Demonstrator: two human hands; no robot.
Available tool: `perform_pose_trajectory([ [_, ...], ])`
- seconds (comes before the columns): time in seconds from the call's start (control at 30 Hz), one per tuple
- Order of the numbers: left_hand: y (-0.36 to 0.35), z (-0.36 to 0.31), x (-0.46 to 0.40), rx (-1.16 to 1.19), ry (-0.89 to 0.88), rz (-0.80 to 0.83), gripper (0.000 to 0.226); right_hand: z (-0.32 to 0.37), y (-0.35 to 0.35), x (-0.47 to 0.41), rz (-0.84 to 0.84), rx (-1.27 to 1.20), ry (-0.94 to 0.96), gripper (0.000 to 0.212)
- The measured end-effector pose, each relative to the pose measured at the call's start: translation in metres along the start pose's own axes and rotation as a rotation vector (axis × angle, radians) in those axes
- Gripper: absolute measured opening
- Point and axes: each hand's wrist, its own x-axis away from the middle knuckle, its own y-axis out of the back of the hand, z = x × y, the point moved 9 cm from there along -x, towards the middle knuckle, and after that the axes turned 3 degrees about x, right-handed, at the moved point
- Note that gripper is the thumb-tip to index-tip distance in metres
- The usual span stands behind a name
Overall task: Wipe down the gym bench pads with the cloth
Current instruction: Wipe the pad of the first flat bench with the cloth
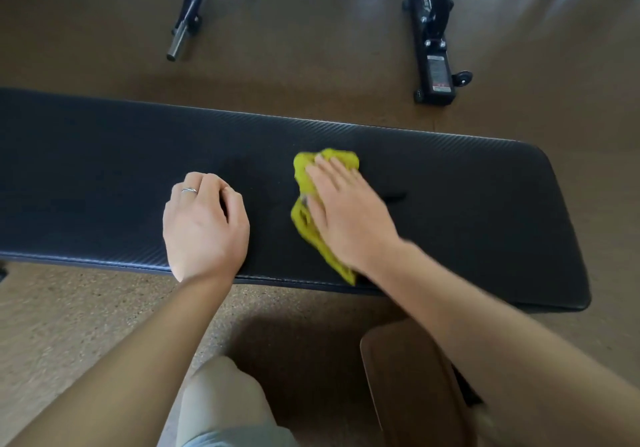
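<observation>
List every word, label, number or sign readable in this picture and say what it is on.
Nothing can be read.
Sticker on the black equipment frame: has print and red marks, too small and blurred to read.
Bench pad, yellow cloth: no text visible.

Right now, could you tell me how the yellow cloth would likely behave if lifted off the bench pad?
The yellow cloth is bunched and creased under the right hand, so it probably flops and drapes. It looks thin, so likely light. It should neither roll nor tip.
</observation>
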Motion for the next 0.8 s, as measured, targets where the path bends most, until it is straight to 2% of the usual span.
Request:
perform_pose_trajectory([
  [0.1, 0.000, 0.002, 0.000, -0.005, 0.009, -0.008, 0.020, -0.025, 0.001, -0.071, -0.002, 0.016, -0.168, 0.055],
  [0.17, 0.000, 0.001, -0.001, -0.005, 0.014, -0.012, 0.021, -0.016, -0.001, -0.079, -0.036, -0.002, -0.220, 0.055],
  [0.27, 0.002, 0.001, 0.001, -0.015, 0.032, -0.019, 0.022, 0.041, -0.011, -0.043, -0.073, -0.044, -0.030, 0.053],
  [0.33, 0.002, 0.000, 0.002, -0.008, 0.040, -0.007, 0.024, 0.068, -0.020, -0.034, -0.031, -0.057, 0.099, 0.053],
  [0.5, 0.003, 0.004, 0.000, 0.024, 0.076, 0.001, 0.024, 0.055, -0.011, -0.091, 0.017, -0.076, 0.125, 0.049],
  [0.57, 0.004, 0.005, 0.001, 0.042, 0.086, -0.005, 0.026, 0.027, 0.002, -0.101, -0.041, -0.109, 0.064, 0.047],
  [0.63, 0.004, 0.006, 0.003, 0.058, 0.107, -0.016, 0.028, -0.026, 0.015, -0.097, -0.095, -0.107, -0.086, 0.040],
  [0.73, 0.004, 0.006, 0.004, 0.053, 0.121, -0.031, 0.028, -0.107, 0.033, -0.060, -0.143, -0.086, -0.321, 0.039],
  [0.8, 0.004, 0.006, 0.004, 0.047, 0.115, -0.041, 0.027, -0.126, 0.037, -0.040, -0.187, -0.088, -0.415, 0.041],
])
